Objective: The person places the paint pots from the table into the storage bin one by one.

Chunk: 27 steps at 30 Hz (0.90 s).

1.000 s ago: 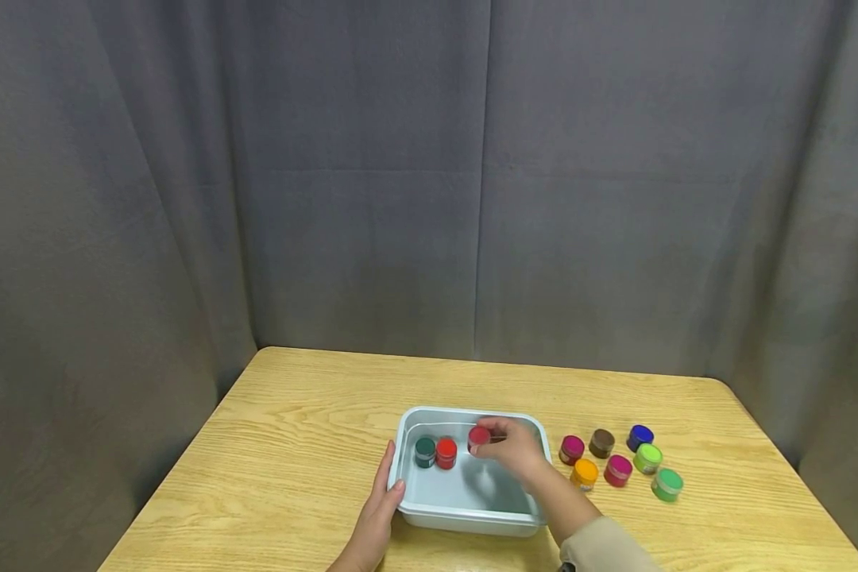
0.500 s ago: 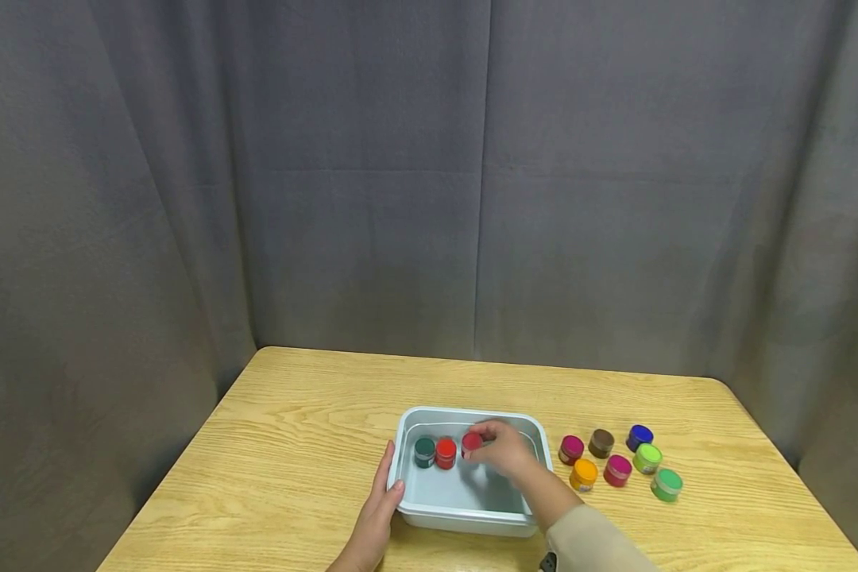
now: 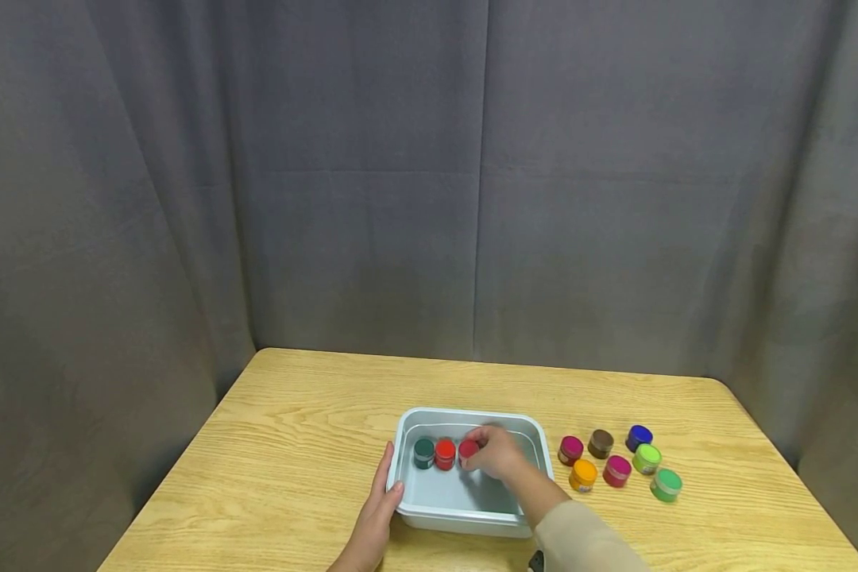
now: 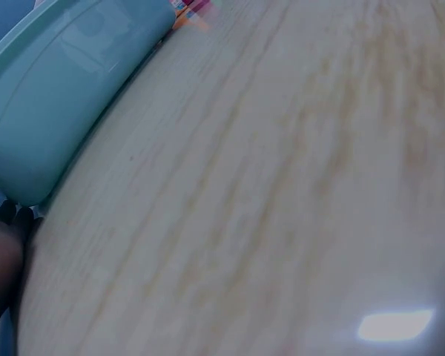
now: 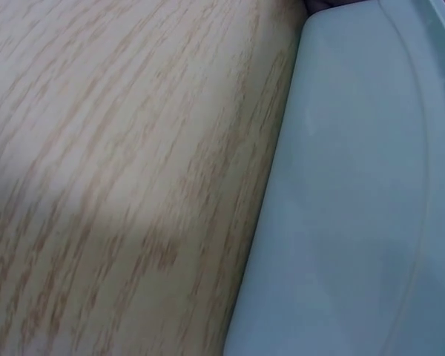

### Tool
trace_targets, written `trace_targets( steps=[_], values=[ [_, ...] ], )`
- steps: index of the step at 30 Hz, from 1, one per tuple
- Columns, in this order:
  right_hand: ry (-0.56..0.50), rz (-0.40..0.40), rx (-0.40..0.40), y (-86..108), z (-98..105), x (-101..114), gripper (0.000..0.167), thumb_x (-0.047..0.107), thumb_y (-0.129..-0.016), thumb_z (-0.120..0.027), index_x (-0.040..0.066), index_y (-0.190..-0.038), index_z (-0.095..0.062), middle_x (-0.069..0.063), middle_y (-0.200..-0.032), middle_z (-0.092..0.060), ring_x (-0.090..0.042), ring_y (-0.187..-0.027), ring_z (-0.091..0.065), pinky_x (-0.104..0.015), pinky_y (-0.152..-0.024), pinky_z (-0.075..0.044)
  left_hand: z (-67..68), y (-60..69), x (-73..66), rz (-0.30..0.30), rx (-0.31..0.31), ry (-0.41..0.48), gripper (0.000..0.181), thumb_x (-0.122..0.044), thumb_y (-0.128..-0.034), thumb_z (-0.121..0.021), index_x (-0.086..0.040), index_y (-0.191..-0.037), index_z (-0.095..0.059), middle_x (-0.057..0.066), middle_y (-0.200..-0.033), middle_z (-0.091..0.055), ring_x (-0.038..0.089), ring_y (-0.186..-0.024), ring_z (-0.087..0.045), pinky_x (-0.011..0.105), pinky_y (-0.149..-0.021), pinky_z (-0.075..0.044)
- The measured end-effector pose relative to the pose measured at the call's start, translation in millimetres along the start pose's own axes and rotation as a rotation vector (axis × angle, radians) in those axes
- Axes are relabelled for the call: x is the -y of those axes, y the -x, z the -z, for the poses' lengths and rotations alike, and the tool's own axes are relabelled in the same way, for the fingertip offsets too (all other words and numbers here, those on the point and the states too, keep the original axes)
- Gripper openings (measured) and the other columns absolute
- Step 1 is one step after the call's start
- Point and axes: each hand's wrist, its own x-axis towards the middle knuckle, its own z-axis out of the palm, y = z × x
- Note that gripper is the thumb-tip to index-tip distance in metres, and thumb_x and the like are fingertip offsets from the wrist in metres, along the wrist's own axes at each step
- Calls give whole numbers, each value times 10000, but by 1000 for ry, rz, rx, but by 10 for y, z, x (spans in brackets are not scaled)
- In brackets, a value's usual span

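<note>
A pale blue-grey plastic tub (image 3: 465,515) sits on the wooden table. My left hand (image 3: 374,520) holds its left front corner, thumb at the rim and fingers along the outer side. Inside, my right hand (image 3: 499,454) pinches a dark red-lidded paint jar (image 3: 468,451), its lid partly covered by the fingers. Left of that jar stand a bright red jar (image 3: 445,454) and a dark green jar (image 3: 424,453), in a row. In the left wrist view, part of my left hand (image 4: 1,256) shows below the tub's outer wall (image 4: 52,96).
Right of the tub, several small jars stand loosely grouped on the table (image 3: 314,413): magenta (image 3: 570,450), brown (image 3: 601,443), orange (image 3: 583,475), blue (image 3: 639,436) and green (image 3: 666,485) among them. A grey curtain (image 3: 372,183) hangs behind the table.
My right hand has moved left and slightly down inside the tub, bringing the dark red jar close beside the bright red one. The left hand has stayed on the tub.
</note>
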Motion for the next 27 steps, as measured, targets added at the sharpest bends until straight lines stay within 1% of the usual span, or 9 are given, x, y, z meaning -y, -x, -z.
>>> trace_targets(
  steps=[6,11,14,17,21,23,27],
  values=[
    [-9,-9,13,8,-14,12,430,-51,-677,-803,9,-1086,-681,-121,-1004,-660,-225,-936,-611,-374,-845,-536,2,0,10,2,-2,-11,608,-267,-1061,-320,-111,-1587,-58,199,-1648,-23,458,-1500,18,690,-1158,18],
    [-24,16,10,19,-25,-2,437,-57,-674,-805,-15,-1088,-672,-128,-982,-665,-222,-915,-613,-354,-815,-532,5,-6,26,-6,-3,-14,609,-259,-1060,-318,-97,-1585,-54,209,-1645,-27,461,-1500,10,688,-1160,16],
    [-41,15,5,25,-10,-20,435,-43,-687,-801,-26,-1098,-660,-135,-976,-663,-219,-897,-609,-343,-788,-529,4,-9,30,-6,-2,-11,611,-255,-1060,-317,-92,-1585,-49,209,-1645,-25,461,-1499,12,687,-1160,18],
    [-46,11,-8,42,23,-32,435,3,-714,-802,-25,-1120,-650,-148,-994,-652,-229,-889,-599,-356,-780,-531,3,-10,29,-4,-2,-10,611,-256,-1060,-315,-93,-1585,-48,207,-1646,-24,462,-1499,13,688,-1160,18],
    [-36,10,-26,91,91,-39,455,78,-730,-815,1,-1148,-652,-151,-1044,-653,-245,-920,-604,-388,-816,-540,5,-11,28,-8,0,-4,608,-250,-1061,-313,-90,-1584,-46,206,-1646,-19,457,-1501,17,684,-1161,22],
    [-38,20,-31,122,136,-37,460,92,-735,-812,6,-1158,-652,-156,-1068,-660,-251,-943,-614,-400,-833,-547,6,-12,32,-15,0,-1,607,-242,-1062,-313,-84,-1583,-46,207,-1646,-15,452,-1502,20,681,-1163,24],
    [-78,49,-23,179,226,-15,467,71,-746,-790,-8,-1181,-641,-176,-1104,-659,-261,-972,-619,-417,-853,-556,8,-15,37,-29,0,-1,604,-228,-1062,-314,-77,-1582,-48,207,-1646,-15,442,-1503,20,675,-1165,25]
  ],
)
